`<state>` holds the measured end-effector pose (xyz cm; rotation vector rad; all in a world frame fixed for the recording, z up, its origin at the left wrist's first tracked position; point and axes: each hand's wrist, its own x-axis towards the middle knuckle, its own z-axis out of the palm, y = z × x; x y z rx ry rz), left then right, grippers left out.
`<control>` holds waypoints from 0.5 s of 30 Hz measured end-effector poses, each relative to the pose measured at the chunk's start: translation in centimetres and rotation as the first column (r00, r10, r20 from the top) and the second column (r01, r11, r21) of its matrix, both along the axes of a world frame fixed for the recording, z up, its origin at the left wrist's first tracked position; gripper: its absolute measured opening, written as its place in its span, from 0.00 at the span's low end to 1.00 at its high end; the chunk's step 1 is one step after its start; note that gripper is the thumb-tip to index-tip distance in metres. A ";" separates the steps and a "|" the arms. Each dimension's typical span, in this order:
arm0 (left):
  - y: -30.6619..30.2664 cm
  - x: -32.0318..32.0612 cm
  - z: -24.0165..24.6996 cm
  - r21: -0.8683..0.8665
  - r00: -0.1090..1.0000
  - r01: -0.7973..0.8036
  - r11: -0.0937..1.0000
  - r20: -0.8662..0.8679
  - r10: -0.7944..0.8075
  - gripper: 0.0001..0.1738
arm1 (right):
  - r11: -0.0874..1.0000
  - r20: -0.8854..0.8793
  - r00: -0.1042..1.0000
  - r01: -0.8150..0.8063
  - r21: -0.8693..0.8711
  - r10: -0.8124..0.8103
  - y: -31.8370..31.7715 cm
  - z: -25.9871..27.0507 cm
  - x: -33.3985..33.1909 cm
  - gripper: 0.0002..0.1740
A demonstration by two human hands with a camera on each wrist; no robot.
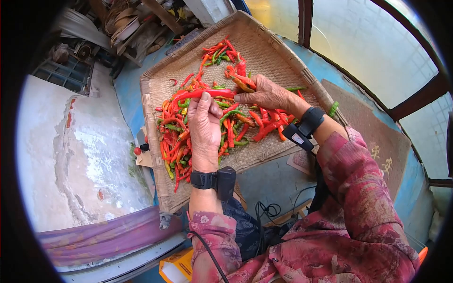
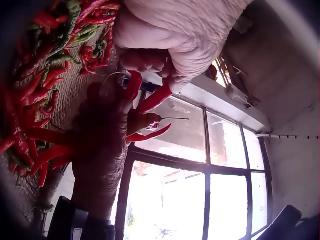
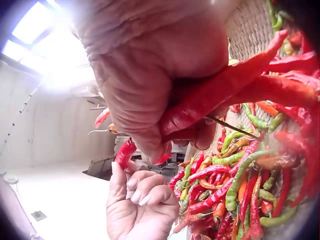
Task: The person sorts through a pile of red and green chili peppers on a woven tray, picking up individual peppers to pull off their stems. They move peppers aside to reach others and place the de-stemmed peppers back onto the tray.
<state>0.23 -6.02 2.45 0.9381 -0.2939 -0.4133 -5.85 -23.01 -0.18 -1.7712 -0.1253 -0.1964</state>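
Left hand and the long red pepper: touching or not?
Touching. Head view shows the left hand gripping the long red pepper, thumb tip lying on it.

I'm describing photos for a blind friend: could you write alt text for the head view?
A person's left hand pinches a long red pepper, and their right hand holds several more above a woven tray scattered with red, green and orange peppers.

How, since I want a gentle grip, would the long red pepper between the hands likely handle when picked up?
The long red pepper probably feels fairly stiff, lying nearly straight between the left hand and the right hand. Its slim body suggests little weight. Its shiny skin might be slippery.
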 end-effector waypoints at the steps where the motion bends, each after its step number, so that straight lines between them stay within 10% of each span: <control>1: 0.6 0.5 -0.3 -0.038 0.999 0.045 0.998 0.003 -0.045 0.06 | 1.000 -0.029 1.000 0.009 0.013 -0.009 -0.2 -0.1 0.1 0.15; 15: 1.7 2.0 0.1 -0.135 0.978 -0.156 0.978 0.115 0.172 0.06 | 0.923 -0.064 0.998 0.035 0.384 -0.011 0.0 1.1 -0.6 0.17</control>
